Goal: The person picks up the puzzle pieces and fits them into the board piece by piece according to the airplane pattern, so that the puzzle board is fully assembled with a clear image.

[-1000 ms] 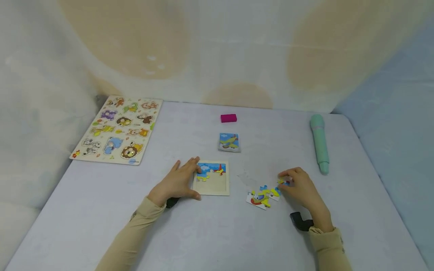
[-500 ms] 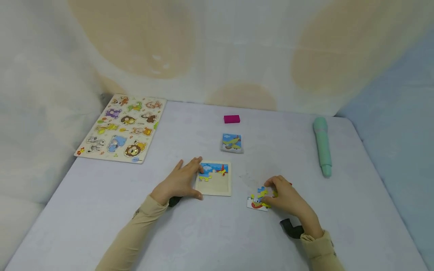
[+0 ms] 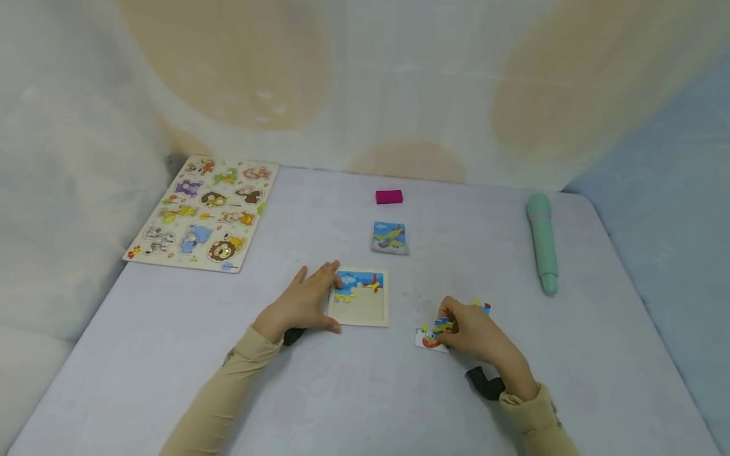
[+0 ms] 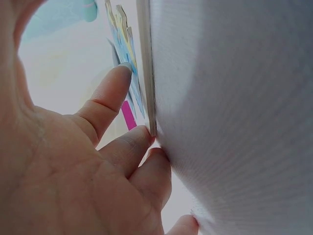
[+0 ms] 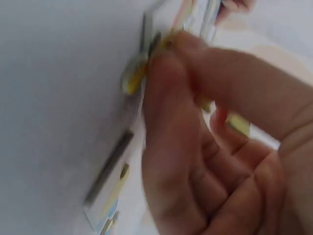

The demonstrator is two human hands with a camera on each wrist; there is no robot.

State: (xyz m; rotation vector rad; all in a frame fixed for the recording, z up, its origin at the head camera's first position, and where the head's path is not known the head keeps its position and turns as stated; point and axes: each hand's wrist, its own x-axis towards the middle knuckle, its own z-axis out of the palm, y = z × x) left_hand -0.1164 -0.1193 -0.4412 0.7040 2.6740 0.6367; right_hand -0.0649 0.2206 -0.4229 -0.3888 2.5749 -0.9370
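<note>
The wooden puzzle tray [image 3: 358,315] lies flat with several blue and yellow pieces along its top and left side. My left hand [image 3: 302,308] spreads at the tray's left side; in the left wrist view its fingers [image 4: 110,88] touch the tray edge and the pieces. My right hand [image 3: 476,332] pinches a blue and yellow puzzle piece [image 3: 442,325] between thumb and fingers. Below that piece lies a white, red and yellow puzzle piece [image 3: 423,342]. Another puzzle piece with blue and red [image 3: 485,308] shows behind the right hand. In the right wrist view the fingertips are blurred.
A small airplane picture puzzle [image 3: 390,238] and a magenta block [image 3: 389,197] stand beyond the tray. An animal puzzle board [image 3: 219,209] lies at the back left. The mint-green microphone-shaped object [image 3: 542,244] lies at the right.
My right hand has moved left from the rightmost piece to those nearer the tray and now pinches one. My left hand stays at the tray.
</note>
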